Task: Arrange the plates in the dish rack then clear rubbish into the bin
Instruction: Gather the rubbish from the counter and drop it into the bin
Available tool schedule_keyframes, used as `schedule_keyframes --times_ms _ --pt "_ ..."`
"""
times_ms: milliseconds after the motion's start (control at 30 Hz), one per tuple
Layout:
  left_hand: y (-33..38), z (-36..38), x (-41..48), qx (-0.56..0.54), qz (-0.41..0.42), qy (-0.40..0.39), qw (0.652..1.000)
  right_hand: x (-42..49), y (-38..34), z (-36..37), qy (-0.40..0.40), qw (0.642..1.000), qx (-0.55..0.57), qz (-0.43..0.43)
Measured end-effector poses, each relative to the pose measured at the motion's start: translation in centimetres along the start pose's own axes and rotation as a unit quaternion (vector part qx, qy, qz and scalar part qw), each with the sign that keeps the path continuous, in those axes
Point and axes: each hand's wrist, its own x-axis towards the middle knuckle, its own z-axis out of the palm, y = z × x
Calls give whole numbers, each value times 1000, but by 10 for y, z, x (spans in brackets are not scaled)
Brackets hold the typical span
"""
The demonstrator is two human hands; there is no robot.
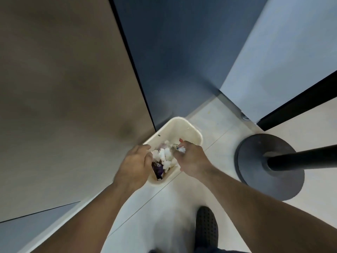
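Hovering over the cream bin point(189, 130) on the floor, my hands blur at the fingertips, so small details are hard to read. My left hand point(133, 167) curls down at the bin's near rim and hides its own fingers; I cannot tell whether it grips anything. My right hand point(191, 157) pinches a crumpled white-and-blue scrap point(181, 149). Between my hands, inside the bin, lie white tissue point(166, 156) and a purple wrapper point(158, 168).

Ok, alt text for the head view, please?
Seen from above, a cream bin on the floor holds white tissue and a purple wrapper. The right hand pinches a small white scrap over it; the left hand hovers over its left edge. A black stand base sits to the right.
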Motion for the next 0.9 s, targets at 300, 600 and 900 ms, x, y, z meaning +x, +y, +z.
schedule_keyframes --times_ms 300,600,900 --pt "13 -48 -37 -15 -1 32 999 -3 -24 -12 -13 996 87 26" --pt "106 -172 -97 -15 59 43 997 -120 -89 -94 14 993 70 -98" --pt "210 -356 -174 35 151 91 984 -287 -222 -200 97 952 -90 -277"
